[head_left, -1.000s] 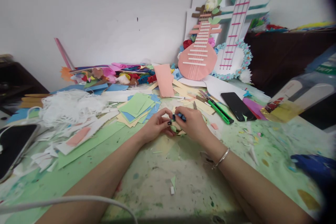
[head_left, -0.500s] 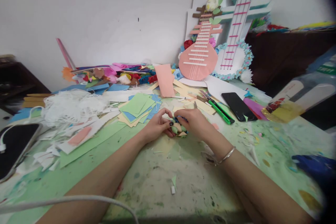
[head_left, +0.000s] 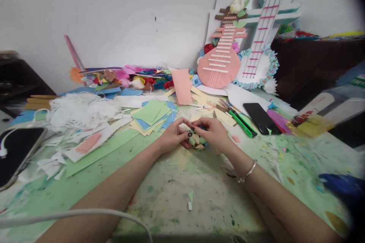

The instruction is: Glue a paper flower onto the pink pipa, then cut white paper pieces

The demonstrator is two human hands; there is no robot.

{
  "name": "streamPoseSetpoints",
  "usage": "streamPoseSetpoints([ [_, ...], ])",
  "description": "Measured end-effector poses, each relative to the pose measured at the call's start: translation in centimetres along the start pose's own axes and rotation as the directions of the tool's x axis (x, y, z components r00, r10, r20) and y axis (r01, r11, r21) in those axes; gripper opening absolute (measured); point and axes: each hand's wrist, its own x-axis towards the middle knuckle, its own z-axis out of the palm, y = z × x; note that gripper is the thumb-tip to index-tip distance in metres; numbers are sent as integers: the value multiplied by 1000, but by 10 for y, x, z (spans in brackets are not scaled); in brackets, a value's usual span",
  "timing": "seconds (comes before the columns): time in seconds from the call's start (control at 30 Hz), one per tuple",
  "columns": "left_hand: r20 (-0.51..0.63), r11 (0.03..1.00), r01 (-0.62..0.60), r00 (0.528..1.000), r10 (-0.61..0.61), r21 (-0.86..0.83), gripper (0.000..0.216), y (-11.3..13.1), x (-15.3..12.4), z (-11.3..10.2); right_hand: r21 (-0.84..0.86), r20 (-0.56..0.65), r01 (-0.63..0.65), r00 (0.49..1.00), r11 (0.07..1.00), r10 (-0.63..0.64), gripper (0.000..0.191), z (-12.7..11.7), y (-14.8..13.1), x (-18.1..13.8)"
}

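A small paper flower (head_left: 197, 141) with green, cream and dark blue pieces sits on the table between my hands. My left hand (head_left: 176, 134) grips its left side, thumb across the front and fingers curled behind. From the right, my right hand (head_left: 212, 133) pinches at its top, thumb and forefinger together close to my left fingertips. Part of the flower is hidden behind my fingers, so I cannot see exactly which piece the right fingers pinch. A stack of green, blue and cream paper pieces (head_left: 152, 115) lies just beyond my left hand.
A green utility knife (head_left: 242, 123) and a black phone (head_left: 261, 118) lie to the right, near a tilted plastic bottle (head_left: 313, 114). White string (head_left: 82, 110) and paper scraps cover the left side. Paper instruments (head_left: 219, 66) lean on the wall. A white cable (head_left: 94, 212) crosses the lower left.
The view has shifted slightly, so most things sit a little further right. My right thumb and forefinger have come closer to my left fingers at the flower's top. The flower stays between my hands.
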Motion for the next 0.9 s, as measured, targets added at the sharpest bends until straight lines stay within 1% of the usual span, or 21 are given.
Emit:
streamPoseSetpoints([
  [0.1, 3, 1000, -7, 1000, 7, -7, 45, 0, 0, 0, 192, 17, -73, 997, 979, 71, 10, 1, 4, 1],
  [0.17, 12, 1000, -11, 1000, 11, -10, 45, -1, 0, 0, 262, 35, -99, 995, 960, 94, 10, 1, 5, 2],
  [0.43, 19, 1000, -24, 1000, 23, 6, 45, -3, 0, 0, 271, 30, -122, 993, 955, 119, 9, 0, 0, 1],
  [0.53, 14, 1000, -25, 1000, 25, -6, 47, -1, 0, -2, 340, 117, -144, 987, 929, 110, 12, -8, -3, 1],
  [0.6, -20, 999, -33, 999, 32, -14, 49, 2, -1, -3, 405, 172, -182, 978, 896, 121, 14, -13, -4, 1],
  [0.63, -44, 999, -44, 998, 43, -21, 50, 3, -1, -3, 437, 180, -192, 976, 879, 123, 16, -14, -4, 1],
  [0.77, -130, 992, -113, 986, 105, -63, 48, 7, -3, 0, 545, 134, -164, 985, 822, 108, 17, -13, -4, 1],
  [0.83, -143, 986, -134, 982, 120, -96, 42, 7, -4, 5, 586, 95, -133, 991, 799, 96, 16, -9, -3, 1],
  [0.9, -128, 984, -126, 986, 110, -129, 36, 5, -4, 12, 604, 52, -94, 996, 791, 79, 17, -6, -4, 1],
])
